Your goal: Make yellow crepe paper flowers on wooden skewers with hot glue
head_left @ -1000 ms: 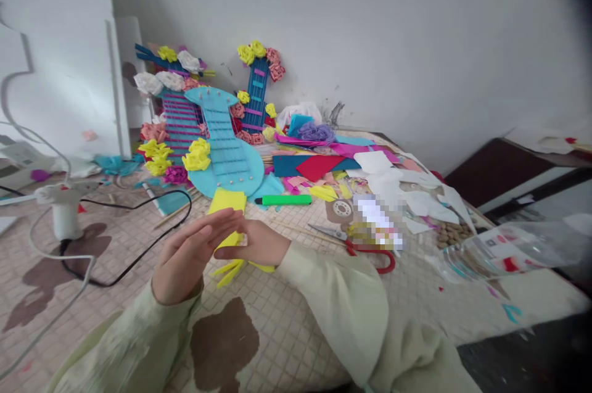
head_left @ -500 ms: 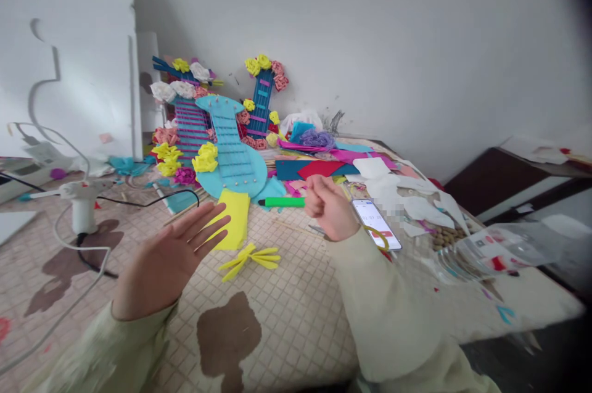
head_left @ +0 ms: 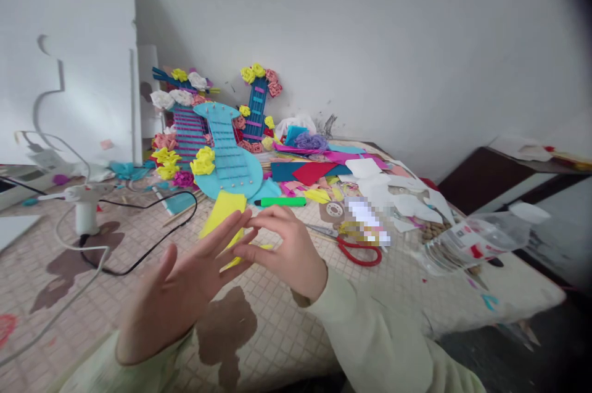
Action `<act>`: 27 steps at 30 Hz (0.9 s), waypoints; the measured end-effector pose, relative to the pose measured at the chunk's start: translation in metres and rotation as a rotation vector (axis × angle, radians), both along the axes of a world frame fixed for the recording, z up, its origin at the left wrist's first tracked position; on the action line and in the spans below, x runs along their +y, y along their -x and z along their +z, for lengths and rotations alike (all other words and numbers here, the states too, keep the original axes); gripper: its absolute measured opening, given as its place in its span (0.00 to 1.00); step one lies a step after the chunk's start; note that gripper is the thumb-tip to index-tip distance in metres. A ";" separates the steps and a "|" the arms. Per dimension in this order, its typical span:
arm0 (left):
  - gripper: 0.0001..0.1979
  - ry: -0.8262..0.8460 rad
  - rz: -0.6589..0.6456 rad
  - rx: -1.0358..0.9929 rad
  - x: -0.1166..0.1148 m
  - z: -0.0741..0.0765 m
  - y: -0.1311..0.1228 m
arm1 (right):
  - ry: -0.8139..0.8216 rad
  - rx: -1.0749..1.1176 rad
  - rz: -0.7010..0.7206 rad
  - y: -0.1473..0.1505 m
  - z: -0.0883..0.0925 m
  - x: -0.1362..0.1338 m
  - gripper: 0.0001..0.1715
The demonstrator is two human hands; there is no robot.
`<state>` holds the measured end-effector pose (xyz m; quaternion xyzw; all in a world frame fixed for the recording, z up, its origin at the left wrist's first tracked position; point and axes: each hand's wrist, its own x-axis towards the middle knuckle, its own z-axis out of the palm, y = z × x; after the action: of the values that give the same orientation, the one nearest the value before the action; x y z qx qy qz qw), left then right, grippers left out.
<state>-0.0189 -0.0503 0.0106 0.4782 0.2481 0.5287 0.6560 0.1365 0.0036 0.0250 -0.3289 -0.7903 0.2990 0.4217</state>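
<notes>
My left hand (head_left: 180, 288) is raised over the table with its palm up and its fingers stretched out; it holds nothing. My right hand (head_left: 284, 251) meets it from the right, with thumb and forefinger pinched at the left hand's fingertips; what they pinch is too small to see. Just behind the hands a yellow paper sheet (head_left: 222, 211) lies flat. A bit of the yellow paper strips (head_left: 264, 247) shows between the hands; the rest is hidden.
A green marker (head_left: 280, 202), red-handled scissors (head_left: 358, 252), a phone (head_left: 367, 220) and a lying plastic bottle (head_left: 462, 242) are to the right. A teal paper guitar (head_left: 229, 161) with paper flowers stands behind. A white glue gun (head_left: 86, 211) and its black cable (head_left: 152, 248) are on the left.
My right hand has come back from beside the phone to the left hand's fingertips. The left hand has risen and turned toward it, covering the yellow strips.
</notes>
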 end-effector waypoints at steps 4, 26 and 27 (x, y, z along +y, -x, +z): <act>0.33 -0.026 -0.031 0.029 -0.004 0.000 -0.005 | -0.060 -0.067 -0.021 0.002 -0.002 -0.007 0.03; 0.24 -0.792 0.257 1.133 -0.012 -0.013 -0.018 | 0.015 0.074 0.058 -0.062 0.018 -0.003 0.07; 0.24 -0.845 0.273 1.173 -0.010 -0.014 -0.020 | 0.024 0.054 0.109 -0.056 0.017 -0.008 0.07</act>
<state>0.0008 -0.0600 -0.0039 0.8593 0.3907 0.3134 0.1037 0.1924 -0.0041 0.0421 -0.2822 -0.7916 0.3400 0.4220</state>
